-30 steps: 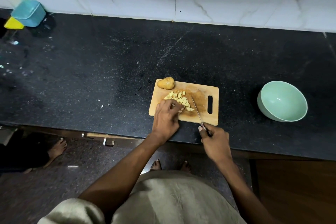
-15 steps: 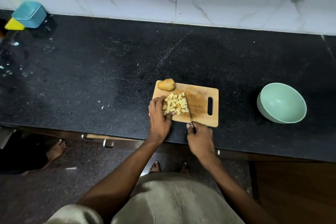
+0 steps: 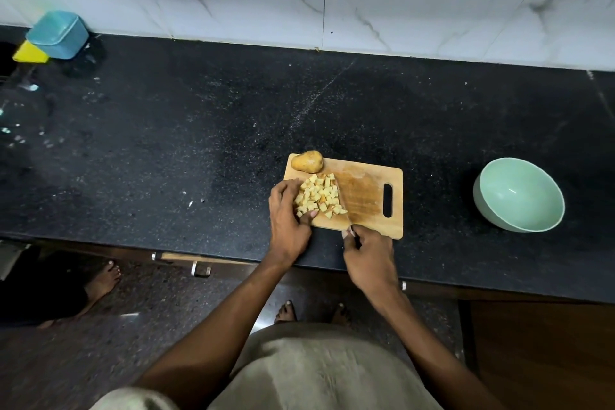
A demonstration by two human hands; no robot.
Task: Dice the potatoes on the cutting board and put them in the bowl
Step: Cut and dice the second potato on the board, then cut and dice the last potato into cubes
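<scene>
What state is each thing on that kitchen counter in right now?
Wooden cutting board: flat on counter.
Pile of diced potato cubes: heaped between hand and blade.
Whole brown potato: uncut.
Pale green bowl: empty.
Knife: held, blade against cubes.
Left hand: cupping the cubes.
Right hand: gripping the knife.

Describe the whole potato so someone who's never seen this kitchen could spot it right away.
Find the wooden cutting board near the front edge of the black counter. The whole potato sits on its far left corner, just beyond the pile of diced pieces. It is the only uncut, brown-skinned, rounded piece there.
</scene>
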